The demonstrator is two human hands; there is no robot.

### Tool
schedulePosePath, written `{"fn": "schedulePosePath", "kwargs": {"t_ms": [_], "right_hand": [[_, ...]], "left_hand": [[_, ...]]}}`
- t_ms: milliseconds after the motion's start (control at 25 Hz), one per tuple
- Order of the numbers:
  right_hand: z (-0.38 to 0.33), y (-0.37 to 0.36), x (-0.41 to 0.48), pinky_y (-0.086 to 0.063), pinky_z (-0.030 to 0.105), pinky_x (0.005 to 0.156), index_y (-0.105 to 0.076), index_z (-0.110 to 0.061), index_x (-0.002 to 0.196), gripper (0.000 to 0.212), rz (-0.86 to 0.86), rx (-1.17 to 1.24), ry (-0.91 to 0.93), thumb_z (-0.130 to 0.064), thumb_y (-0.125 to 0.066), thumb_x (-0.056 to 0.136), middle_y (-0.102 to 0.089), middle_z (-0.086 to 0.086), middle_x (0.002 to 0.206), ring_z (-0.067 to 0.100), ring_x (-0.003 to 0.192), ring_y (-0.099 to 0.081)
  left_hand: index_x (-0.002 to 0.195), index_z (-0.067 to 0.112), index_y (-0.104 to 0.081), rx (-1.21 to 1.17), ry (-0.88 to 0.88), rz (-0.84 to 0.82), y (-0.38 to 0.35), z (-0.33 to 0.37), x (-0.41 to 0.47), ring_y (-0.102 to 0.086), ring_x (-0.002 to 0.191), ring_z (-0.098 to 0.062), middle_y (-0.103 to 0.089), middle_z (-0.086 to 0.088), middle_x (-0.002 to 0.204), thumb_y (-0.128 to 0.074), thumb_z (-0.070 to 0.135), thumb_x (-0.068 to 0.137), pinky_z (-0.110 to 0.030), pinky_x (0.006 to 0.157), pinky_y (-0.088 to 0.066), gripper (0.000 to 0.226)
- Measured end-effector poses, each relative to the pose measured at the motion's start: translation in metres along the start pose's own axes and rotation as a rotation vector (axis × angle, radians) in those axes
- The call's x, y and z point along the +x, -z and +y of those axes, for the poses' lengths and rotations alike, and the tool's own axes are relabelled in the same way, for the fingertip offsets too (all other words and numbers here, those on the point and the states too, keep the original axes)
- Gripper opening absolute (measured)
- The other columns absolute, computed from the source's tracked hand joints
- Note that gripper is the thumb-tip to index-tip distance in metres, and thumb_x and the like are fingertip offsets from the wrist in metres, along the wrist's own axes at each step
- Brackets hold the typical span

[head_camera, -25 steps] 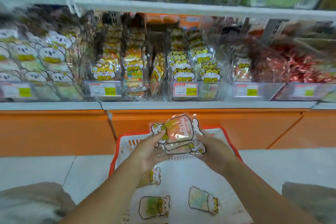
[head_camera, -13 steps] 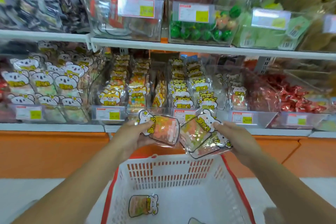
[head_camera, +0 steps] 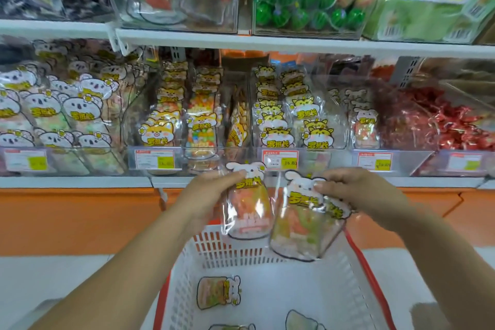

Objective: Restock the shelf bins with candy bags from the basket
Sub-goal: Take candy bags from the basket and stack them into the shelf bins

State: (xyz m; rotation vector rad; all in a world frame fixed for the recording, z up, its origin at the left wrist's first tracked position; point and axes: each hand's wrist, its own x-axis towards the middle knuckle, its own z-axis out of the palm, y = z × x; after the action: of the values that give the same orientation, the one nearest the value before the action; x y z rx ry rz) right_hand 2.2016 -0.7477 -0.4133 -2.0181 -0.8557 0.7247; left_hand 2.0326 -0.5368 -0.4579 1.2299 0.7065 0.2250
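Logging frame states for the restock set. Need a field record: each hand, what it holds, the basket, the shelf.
left hand: pinches a single candy bag by its top edge
right hand: pinches overlapped bags, seemingly two, by the top
held bags position: upright, above the basket's far wall, in front of the shelf, none in a bin yet
basket: white with red rim, at least three loose bags lying flat inside
shelf bins: clear, price-tagged, mostly stocked
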Motion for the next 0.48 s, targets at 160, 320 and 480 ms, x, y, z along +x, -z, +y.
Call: {"fn": "schedulePosePath", "kwargs": {"t_ms": [160, 320, 480], "right_hand": [[0.003, -0.035, 0.015, -0.047, 0.025, 0.074, -0.076, -0.022, 0.087, 0.014, 0.065, 0.008, -0.004, -0.034, -0.068, 0.088, -0.072, -0.007, 0.091, 0.011, 0.088, -0.065], [0.003, -0.043, 0.014, -0.039, 0.023, 0.066, -0.073, -0.014, 0.083, 0.027, 0.063, 0.041, -0.066, -0.039, -0.065, 0.089, -0.063, -0.010, 0.070, 0.010, 0.072, -0.055], [0.004, -0.029, 0.011, -0.042, 0.030, 0.087, -0.067, -0.030, 0.116, 0.034, 0.043, 0.086, -0.067, -0.014, -0.060, 0.087, -0.060, -0.010, 0.122, 0.011, 0.107, -0.055]], "left_hand": [[0.131, 0.028, -0.054, -0.068, 0.143, -0.154, -0.021, -0.020, -0.004, -0.042, 0.131, -0.017, -0.050, 0.009, 0.137, -0.084, 0.055, 0.061, -0.048, 0.116, -0.024, 0.081], [0.120, 0.009, -0.061, -0.012, 0.089, -0.176, -0.023, -0.033, -0.010, -0.066, 0.104, -0.022, -0.073, -0.004, 0.106, -0.085, 0.009, 0.064, -0.031, 0.090, -0.051, 0.061], [0.096, 0.008, -0.057, -0.091, 0.119, -0.001, -0.008, -0.031, -0.009, -0.062, 0.079, -0.014, -0.070, -0.007, 0.094, -0.080, 0.006, 0.071, -0.023, 0.072, -0.043, 0.034]]}}
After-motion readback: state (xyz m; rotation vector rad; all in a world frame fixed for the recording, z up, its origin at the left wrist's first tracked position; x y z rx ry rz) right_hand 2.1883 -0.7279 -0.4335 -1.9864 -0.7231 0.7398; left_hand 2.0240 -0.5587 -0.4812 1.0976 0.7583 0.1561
